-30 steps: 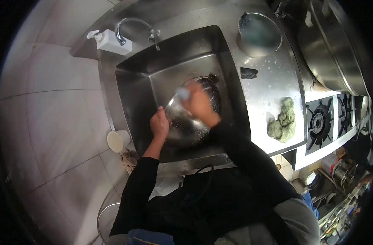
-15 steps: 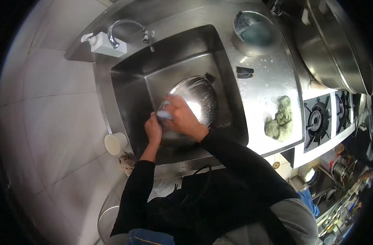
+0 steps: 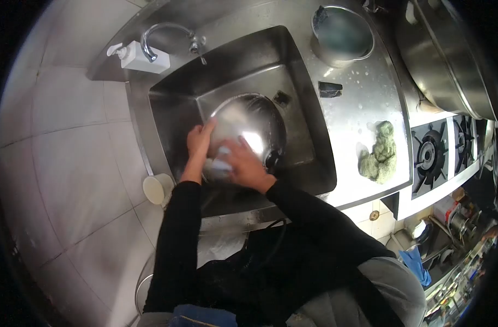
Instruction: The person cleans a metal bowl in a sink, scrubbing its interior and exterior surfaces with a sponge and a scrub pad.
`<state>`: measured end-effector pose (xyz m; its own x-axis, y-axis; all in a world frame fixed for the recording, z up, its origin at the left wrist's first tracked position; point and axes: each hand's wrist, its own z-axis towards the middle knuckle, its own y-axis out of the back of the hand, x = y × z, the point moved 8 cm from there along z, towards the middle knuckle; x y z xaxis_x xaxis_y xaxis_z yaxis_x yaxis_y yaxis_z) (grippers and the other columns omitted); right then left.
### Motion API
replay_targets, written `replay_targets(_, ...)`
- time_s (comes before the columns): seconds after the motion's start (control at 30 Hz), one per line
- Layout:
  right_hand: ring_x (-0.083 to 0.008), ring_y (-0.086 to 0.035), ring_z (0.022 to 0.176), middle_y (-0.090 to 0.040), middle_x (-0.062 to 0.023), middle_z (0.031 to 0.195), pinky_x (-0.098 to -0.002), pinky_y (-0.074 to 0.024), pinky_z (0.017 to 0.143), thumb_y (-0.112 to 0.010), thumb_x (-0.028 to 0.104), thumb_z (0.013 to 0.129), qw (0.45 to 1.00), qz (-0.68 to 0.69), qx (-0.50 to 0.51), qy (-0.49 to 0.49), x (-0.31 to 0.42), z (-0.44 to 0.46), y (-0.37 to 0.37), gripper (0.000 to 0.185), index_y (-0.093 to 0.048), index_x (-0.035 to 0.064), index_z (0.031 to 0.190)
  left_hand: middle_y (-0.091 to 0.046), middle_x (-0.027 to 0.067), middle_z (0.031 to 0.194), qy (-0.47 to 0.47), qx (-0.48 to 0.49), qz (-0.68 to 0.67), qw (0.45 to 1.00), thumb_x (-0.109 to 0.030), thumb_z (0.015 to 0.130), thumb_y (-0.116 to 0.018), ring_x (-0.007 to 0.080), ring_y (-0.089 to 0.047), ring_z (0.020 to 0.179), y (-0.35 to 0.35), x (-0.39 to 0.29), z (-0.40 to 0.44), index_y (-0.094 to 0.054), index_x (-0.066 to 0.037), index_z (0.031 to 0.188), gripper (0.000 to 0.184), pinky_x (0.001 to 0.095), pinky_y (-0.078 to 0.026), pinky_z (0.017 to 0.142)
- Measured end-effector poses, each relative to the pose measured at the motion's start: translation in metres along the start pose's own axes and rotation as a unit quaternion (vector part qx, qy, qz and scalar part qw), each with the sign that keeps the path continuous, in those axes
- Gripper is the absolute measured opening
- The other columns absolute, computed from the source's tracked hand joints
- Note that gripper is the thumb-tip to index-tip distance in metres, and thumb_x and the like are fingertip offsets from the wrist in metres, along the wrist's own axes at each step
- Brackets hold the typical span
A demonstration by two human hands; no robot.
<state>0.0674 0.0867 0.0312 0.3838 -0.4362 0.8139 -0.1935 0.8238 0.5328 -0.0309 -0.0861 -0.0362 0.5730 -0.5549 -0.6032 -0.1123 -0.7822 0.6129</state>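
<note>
A round, shiny metal pan or lid (image 3: 235,117), wet with suds, is tilted in the steel sink (image 3: 309,131). At its left rim, my left hand (image 3: 199,143) grips the edge with the thumb along it. My right hand (image 3: 248,166) is over the lower part of the metal, blurred by motion. Under its fingers shows a pale, whitish-blue pad (image 3: 222,159), which looks like a sponge. Near my right hand a black knob-like part (image 3: 272,159) sits at the metal's lower right; what it belongs to is unclear.
A faucet (image 3: 170,34) and white pump bottle (image 3: 145,57) stand behind the sink. On the right counter are a metal pot (image 3: 340,60), a black piece (image 3: 330,90) and a green scrubbing mesh (image 3: 382,152). Gas burners (image 3: 430,155) lie beyond; a cream cup (image 3: 157,189) is at the left.
The round metal has turned and shifted left, uncovering a dark piece on the sink floor. My left hand has moved up along the rim. My right hand has moved slightly down and right.
</note>
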Motion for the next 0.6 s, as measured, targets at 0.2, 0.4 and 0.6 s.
replay_targets(0.2, -0.0414, -0.056, 0.107, -0.054, -0.0294, 0.12, -0.0485, -0.0464, 0.091, -0.065, 0.016, 0.083, 0.818, 0.156, -0.212, -0.512, -0.19, -0.049, 0.036, 0.037, -0.058, -0.0021, 0.114, -0.069, 0.0251, 0.1, 0.005, -0.092, 0.107, 0.99, -0.073, 0.085, -0.05, 0.0403, -0.064, 0.097, 0.01, 0.003, -0.016, -0.072, 0.001, 0.093, 0.078, 0.0446, -0.047, 0.088)
replay_targets(0.4, -0.0418, -0.042, 0.129, -0.051, -0.0234, 0.13, -0.0543, -0.0304, 0.107, -0.069, 0.011, 0.075, 0.979, -0.009, -0.162, -0.122, -0.03, -0.012, 0.026, 0.045, -0.058, 0.0081, 0.12, -0.069, 0.023, 0.102, -0.01, -0.103, 0.108, 0.989, -0.072, 0.088, -0.045, 0.0407, -0.063, 0.1, 0.007, 0.005, -0.023, -0.073, -0.002, 0.097, 0.076, 0.0441, -0.047, 0.09)
replay_targets(0.6, -0.0359, -0.065, 0.102, -0.066, -0.0255, 0.105, -0.0453, -0.0518, 0.087, -0.069, 0.029, 0.084, 0.834, 0.084, -0.196, -0.508, -0.195, -0.027, 0.076, 0.034, -0.067, 0.0049, 0.107, -0.068, 0.0137, 0.077, -0.043, -0.102, 0.056, 0.992, -0.06, 0.093, -0.05, 0.0284, -0.063, 0.073, 0.003, 0.009, -0.042, -0.071, -0.002, 0.087, 0.062, 0.0388, -0.047, 0.072)
